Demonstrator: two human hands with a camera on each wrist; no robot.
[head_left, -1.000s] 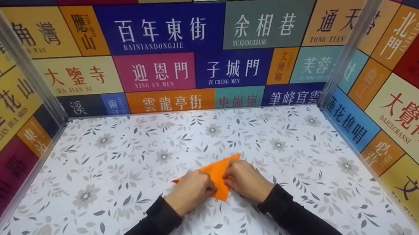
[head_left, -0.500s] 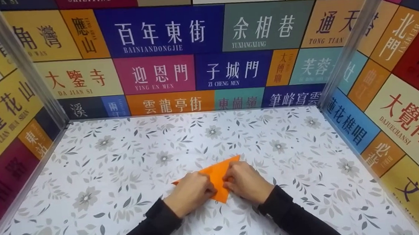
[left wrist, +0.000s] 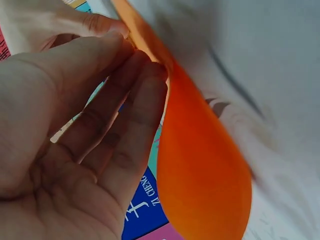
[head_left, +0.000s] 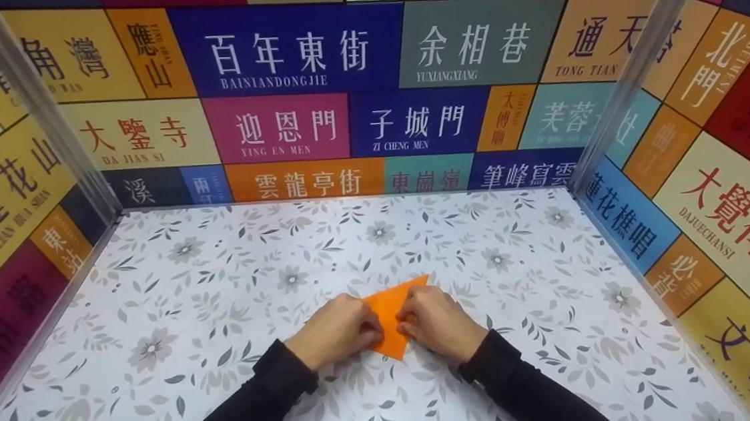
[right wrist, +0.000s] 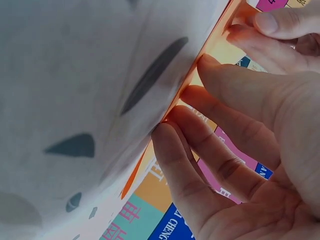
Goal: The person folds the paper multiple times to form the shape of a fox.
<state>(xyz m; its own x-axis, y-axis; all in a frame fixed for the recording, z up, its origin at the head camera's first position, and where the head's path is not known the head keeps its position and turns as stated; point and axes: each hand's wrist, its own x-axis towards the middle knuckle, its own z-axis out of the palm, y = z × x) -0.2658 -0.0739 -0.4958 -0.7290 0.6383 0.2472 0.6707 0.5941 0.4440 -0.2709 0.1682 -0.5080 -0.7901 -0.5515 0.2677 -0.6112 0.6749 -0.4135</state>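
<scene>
A folded sheet of orange paper [head_left: 389, 320] lies on the patterned table between my two hands, one pointed corner toward the far right and another toward me. My left hand [head_left: 341, 330] pinches its left part between thumb and fingers. In the left wrist view, a flap of the orange paper [left wrist: 205, 165] bows up past the fingertips [left wrist: 154, 75]. My right hand [head_left: 441, 322] pinches the right edge, close to the left hand. From the right wrist, the orange paper [right wrist: 200, 55] shows nearly edge-on, with the thumb and fingertips [right wrist: 164, 131] against it. Both hands hide parts of the sheet.
The table [head_left: 228, 383] is covered in a white print of grey flowers and leaves. Behind it stands a back wall [head_left: 289, 50] of coloured name panels, with similar side walls left and right. Clear corner strips [head_left: 67, 127] join the walls.
My left hand has shifted slightly left and away from me, and the paper's left corner is now almost hidden behind it. The right hand stays nearly in place.
</scene>
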